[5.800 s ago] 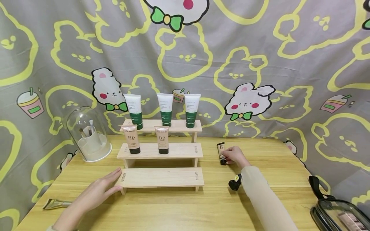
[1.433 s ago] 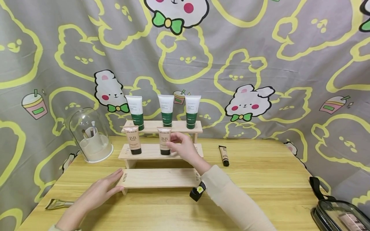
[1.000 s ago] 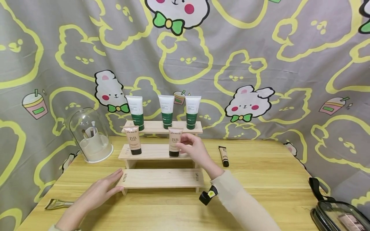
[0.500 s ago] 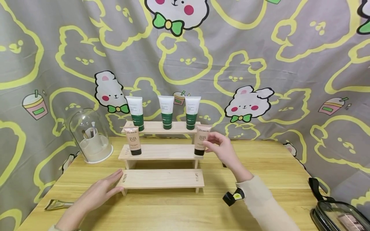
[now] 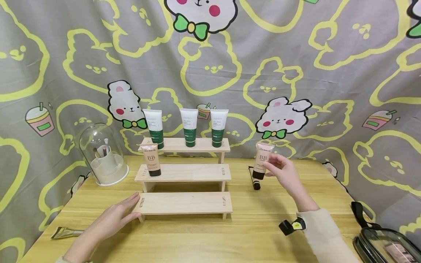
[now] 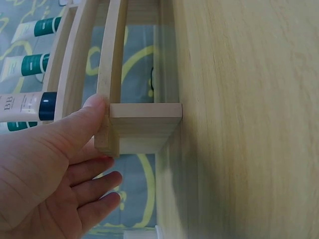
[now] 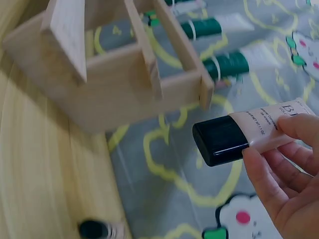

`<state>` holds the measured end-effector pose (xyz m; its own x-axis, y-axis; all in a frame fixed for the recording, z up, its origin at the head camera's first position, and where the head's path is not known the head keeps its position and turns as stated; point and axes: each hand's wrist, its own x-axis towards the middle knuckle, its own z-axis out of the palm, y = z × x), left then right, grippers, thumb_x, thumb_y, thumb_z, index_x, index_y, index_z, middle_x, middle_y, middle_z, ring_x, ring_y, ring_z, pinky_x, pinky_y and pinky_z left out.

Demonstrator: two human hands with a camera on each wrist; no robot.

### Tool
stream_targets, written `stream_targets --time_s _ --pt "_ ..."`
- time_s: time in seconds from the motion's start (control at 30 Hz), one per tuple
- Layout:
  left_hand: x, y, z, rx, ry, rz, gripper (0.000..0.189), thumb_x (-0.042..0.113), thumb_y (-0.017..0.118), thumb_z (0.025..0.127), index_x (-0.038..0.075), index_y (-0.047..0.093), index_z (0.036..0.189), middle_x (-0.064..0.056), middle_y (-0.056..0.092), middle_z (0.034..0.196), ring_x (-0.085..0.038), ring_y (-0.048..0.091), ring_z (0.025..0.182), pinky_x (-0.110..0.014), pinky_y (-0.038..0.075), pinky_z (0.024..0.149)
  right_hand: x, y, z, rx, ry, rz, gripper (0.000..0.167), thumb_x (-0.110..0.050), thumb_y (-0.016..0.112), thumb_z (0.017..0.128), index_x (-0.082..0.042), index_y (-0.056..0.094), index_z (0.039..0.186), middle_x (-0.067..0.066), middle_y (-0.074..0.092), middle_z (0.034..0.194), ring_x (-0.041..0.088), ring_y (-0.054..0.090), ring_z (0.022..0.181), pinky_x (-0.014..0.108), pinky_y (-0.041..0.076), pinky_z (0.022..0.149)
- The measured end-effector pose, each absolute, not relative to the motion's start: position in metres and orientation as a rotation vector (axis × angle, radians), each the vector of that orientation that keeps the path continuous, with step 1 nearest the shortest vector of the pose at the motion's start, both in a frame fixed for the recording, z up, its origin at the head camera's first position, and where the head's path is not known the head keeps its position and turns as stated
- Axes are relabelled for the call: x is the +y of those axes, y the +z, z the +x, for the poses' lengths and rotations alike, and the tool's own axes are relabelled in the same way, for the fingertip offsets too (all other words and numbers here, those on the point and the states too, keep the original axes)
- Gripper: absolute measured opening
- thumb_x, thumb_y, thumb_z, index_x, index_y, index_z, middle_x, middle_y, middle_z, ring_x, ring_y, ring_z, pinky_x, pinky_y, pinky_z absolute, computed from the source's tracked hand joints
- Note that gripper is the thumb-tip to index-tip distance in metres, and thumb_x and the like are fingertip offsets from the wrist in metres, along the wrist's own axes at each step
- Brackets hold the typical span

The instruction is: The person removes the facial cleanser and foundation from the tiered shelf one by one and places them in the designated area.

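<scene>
My right hand (image 5: 285, 173) pinches a pink BB cream tube (image 5: 262, 160) with a black cap, lifted above the table to the right of the wooden tiered stand (image 5: 184, 203). In the right wrist view the tube's cap points toward the stand. Below the held tube lies a small black-capped tube (image 5: 256, 185), partly hidden. My left hand (image 5: 110, 219) holds the left end of the stand's lowest step, thumb on its front edge in the left wrist view. Another BB cream tube (image 5: 151, 160) stands at the left of the middle step. Several white-and-green tubes (image 5: 189, 128) line the top step.
A clear dome (image 5: 102, 153) with brushes stands at the back left. A flat brush (image 5: 65, 232) lies near my left forearm. At the right front edge of the table sits a black clear-topped pouch (image 5: 388, 243). A patterned curtain (image 5: 217, 76) hangs behind the table.
My right hand took the second BB cream tube off the middle step and carried it right, over the small tube that it touched earlier. The left hand has stayed on the stand.
</scene>
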<state>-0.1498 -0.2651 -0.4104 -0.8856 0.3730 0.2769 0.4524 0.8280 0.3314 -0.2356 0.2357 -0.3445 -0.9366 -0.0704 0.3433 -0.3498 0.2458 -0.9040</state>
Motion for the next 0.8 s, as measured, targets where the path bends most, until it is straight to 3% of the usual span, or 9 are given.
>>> stream_targets --time_s 0.37,0.6,0.8 --pt "-0.265 -0.409 -0.15 -2.824 -0.586 -0.638 0.056 0.028 0.063 0.087 -0.009 0.049 0.126 -0.025 0.044 0.132 -0.041 0.048 0.114 -0.053 0.038 0.094 0.28 -0.374 -0.247 -2.365 1.701 0.25 0.038 -0.014 0.06 0.091 0.015 0.049 0.113 0.015 0.059 0.097 0.005 0.058 0.079 0.033 0.057 0.064" --pt "-0.265 -0.409 -0.15 -2.827 -0.589 -0.633 0.056 0.029 0.063 0.088 -0.009 0.049 0.127 -0.025 0.043 0.132 -0.041 0.047 0.114 -0.054 0.037 0.094 0.299 -0.389 -0.258 -2.429 1.7 0.154 0.039 -0.013 0.057 0.092 0.016 0.046 0.116 0.012 0.059 0.095 0.005 0.058 0.077 0.042 0.056 0.07" --pt "-0.265 -0.41 -0.149 -2.814 -0.589 -0.642 0.055 0.027 0.063 0.087 -0.009 0.05 0.126 -0.025 0.044 0.132 -0.041 0.048 0.114 -0.054 0.037 0.094 0.31 -0.4 -0.271 -2.54 1.64 0.087 0.04 -0.016 0.055 0.094 0.016 0.047 0.116 0.018 0.059 0.097 0.011 0.058 0.078 0.042 0.055 0.072"
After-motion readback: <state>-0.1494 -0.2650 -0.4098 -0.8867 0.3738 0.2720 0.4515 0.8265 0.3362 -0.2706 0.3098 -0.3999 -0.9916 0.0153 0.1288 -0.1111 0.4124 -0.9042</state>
